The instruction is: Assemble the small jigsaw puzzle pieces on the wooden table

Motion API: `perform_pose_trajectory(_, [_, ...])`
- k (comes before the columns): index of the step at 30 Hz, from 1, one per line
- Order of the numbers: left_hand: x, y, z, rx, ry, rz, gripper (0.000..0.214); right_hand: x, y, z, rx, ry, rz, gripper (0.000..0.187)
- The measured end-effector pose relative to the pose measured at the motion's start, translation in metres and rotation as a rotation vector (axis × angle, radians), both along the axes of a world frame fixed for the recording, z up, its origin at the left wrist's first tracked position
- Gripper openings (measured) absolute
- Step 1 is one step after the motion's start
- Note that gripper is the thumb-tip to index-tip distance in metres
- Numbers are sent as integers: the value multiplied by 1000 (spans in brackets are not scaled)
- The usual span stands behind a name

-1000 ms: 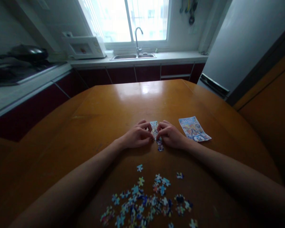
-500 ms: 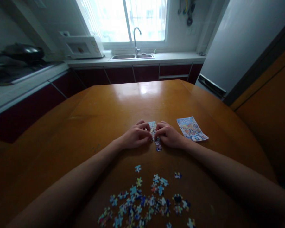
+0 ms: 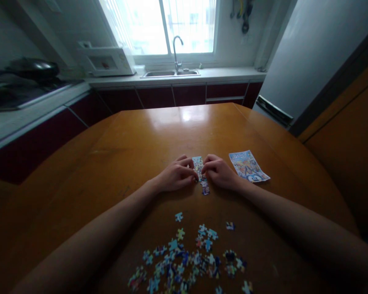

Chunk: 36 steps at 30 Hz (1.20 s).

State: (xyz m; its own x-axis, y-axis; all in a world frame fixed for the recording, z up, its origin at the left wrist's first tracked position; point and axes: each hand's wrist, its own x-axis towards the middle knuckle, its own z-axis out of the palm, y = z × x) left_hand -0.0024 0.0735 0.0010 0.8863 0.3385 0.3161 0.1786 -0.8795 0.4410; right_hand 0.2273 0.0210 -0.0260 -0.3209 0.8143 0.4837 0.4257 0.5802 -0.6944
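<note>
A small strip of joined puzzle pieces lies on the wooden table between my two hands. My left hand rests on its left side with curled fingers pressing the strip's edge. My right hand mirrors it on the right, fingertips pinched against the pieces. A printed picture card lies just right of my right hand. Several loose puzzle pieces are scattered on the table close to me.
Beyond the table runs a counter with a sink and tap, a white microwave and a pan on the hob at left. A grey fridge stands at right beside a wooden door.
Both hands stay on the joined strip, with only slight finger shifts. The view has drifted a little.
</note>
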Motion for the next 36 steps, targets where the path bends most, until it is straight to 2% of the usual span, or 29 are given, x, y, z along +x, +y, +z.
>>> perform_pose_trajectory(3, [0, 0, 0, -3, -35, 13, 23, 1, 0, 1, -13, 41, -129, 33])
perform_pose_trajectory(5, [-1, 1, 0, -1, -49, 24, 24, 1, 0, 2, -10, 24, -149, 32])
perform_pose_trajectory(17, [-1, 0, -2, 9, -28, 5, 21, 1, -5, 1, 80, -163, 88, 36])
perform_pose_trajectory(36, [0, 2, -4, 5, -12, -13, 20, 1, -3, 1, 48, -166, 99, 35])
